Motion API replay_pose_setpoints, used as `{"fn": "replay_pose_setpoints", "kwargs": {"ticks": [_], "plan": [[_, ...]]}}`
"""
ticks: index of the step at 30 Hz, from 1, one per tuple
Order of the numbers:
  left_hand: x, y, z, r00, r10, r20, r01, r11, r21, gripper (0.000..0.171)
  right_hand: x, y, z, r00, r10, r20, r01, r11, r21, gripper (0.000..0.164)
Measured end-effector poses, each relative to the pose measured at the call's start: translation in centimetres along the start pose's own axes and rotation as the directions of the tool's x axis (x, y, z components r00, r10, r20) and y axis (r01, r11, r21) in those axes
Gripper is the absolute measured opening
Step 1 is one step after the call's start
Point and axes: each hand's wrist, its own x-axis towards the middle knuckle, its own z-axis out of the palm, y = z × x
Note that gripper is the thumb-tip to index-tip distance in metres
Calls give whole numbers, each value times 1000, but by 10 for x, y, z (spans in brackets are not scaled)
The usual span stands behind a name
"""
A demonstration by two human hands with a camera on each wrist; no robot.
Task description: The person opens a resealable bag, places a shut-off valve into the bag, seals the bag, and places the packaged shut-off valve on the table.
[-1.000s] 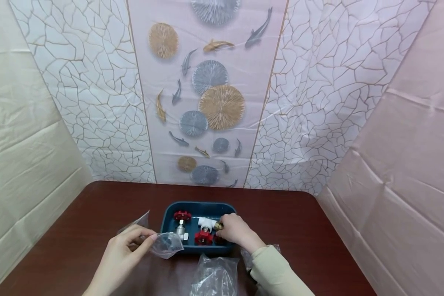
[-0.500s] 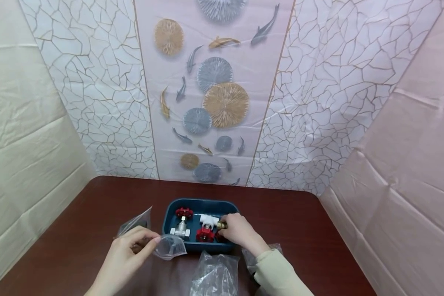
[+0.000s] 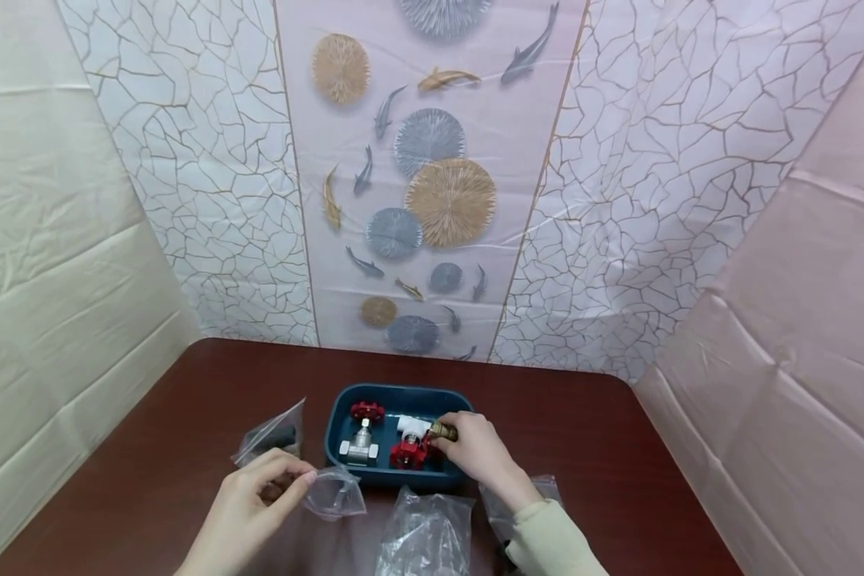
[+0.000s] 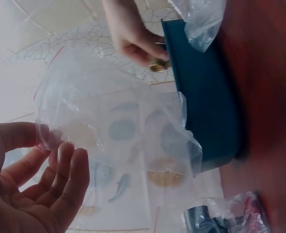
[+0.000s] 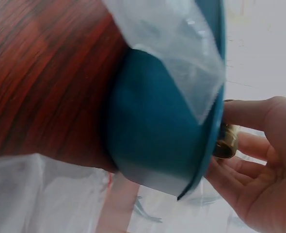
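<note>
My left hand (image 3: 248,508) pinches the edge of a clear zip bag (image 4: 109,111) between thumb and index finger; the other fingers curl loosely below. The bag looks empty and hangs before the near left corner of a dark blue tray (image 3: 353,474). Over the tray's right end, my right hand (image 3: 478,448) grips a brass valve (image 3: 444,431), its brass end showing at the rim in the right wrist view. A white valve with a red handwheel (image 3: 409,454) lies just left of that hand. At the tray's left sits a silver valve (image 3: 360,446) with a red handwheel.
On the brown table (image 3: 274,368), a clear bag with a dark item (image 3: 277,438) lies left of the tray. A crumpled clear bag (image 3: 428,532) rests in front of it, and another bag (image 3: 500,512) lies partly under the right forearm. Patterned cloth (image 3: 418,192) walls surround the table.
My right hand has shifted slightly right in the tray, and more of the brass valve's end shows. The left hand still pinches the bag. The head view has turned a little.
</note>
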Motion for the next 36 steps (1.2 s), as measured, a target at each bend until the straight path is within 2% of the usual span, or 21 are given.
{"fn": "replay_pose_setpoints", "kwargs": {"ticks": [7,11,15,22,27,29,36], "plan": [[-5,1,5,999,46,-18,-46,999,-11,20,-8,-6,-15,997,0,-72,4,999,50,30],[-8,4,5,997,66,-33,-66,998,-11,17,-13,-11,-23,996,-14,-83,21,996,86,30],[-7,1,10,994,102,-28,-101,995,15,18,-16,-15,-28,996,-25,-91,37,990,139,31],[-6,-9,23,999,42,25,-42,999,13,20,-22,-24,-32,998,-4,-68,17,979,201,36],[-8,-13,29,995,97,9,-98,995,32,20,-29,-40,-35,995,-68,-69,83,966,246,34],[-8,-13,30,995,99,8,-99,995,35,20,-32,-49,-35,991,-109,-77,125,959,255,33],[-6,-12,32,997,-20,74,18,999,29,15,-45,-75,-27,943,-295,-153,323,919,225,27]]}}
